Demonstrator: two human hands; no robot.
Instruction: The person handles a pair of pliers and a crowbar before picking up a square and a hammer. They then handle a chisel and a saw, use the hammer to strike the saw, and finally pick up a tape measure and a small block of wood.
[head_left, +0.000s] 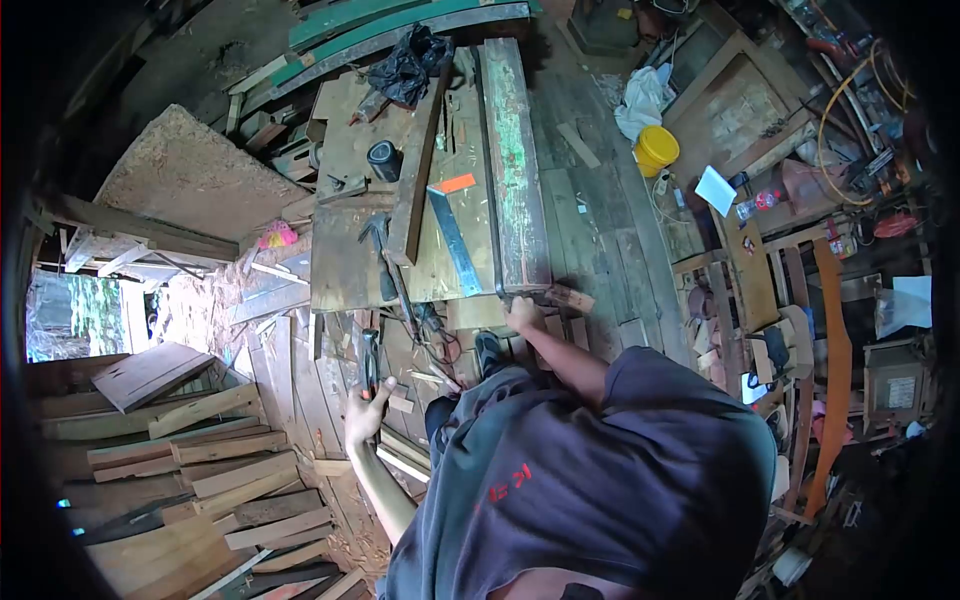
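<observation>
My left hand (368,412) is closed around the handle of a metal hand tool, which looks like a pair of pliers (371,355), its head pointing away from me. At the near end of the workbench (340,270), my right hand (522,315) is closed by the end of a long dark bar (492,180). The bar runs alongside a thick beam with flaking green paint (515,160). A small wood block (570,297) lies beside my right hand. On the bench are a claw hammer (378,240), a square with an orange stock (453,240) and a dark wooden strip (420,170).
A black cup (383,160) and a black plastic bag (412,65) sit on the bench. Cut boards (230,480) are piled at left. A yellow bucket (656,148) stands on the plank floor at right. Offcuts and a power cord lie near my feet.
</observation>
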